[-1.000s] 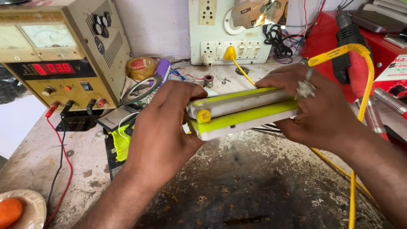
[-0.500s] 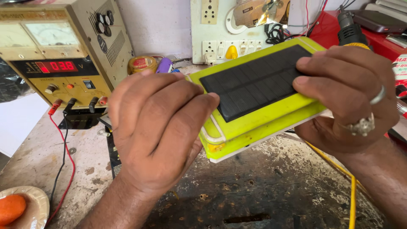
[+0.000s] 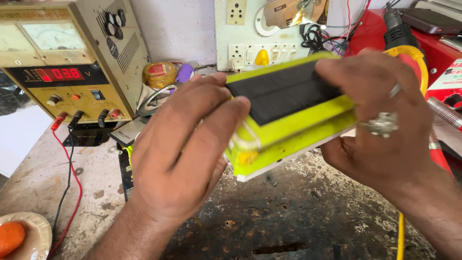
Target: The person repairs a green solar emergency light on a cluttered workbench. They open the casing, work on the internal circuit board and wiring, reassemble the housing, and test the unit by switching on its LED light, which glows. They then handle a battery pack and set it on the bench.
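Above the stained, worn workbench top [image 3: 298,226], the left hand [image 3: 185,149] at 9 o'clock and the ringed right hand [image 3: 380,125] at 3 o'clock both grip a lime-green plastic box with a dark solar panel on top [image 3: 284,113], held tilted off the bench between them. Farther off, a beige bench power supply with a red digital readout [image 3: 62,62] stands at 10 o'clock, and a white wall switchboard with sockets [image 3: 250,33] at 12 o'clock.

lime-green solar lamp [image 3: 288,123]; dark panel up; tilted above workbench
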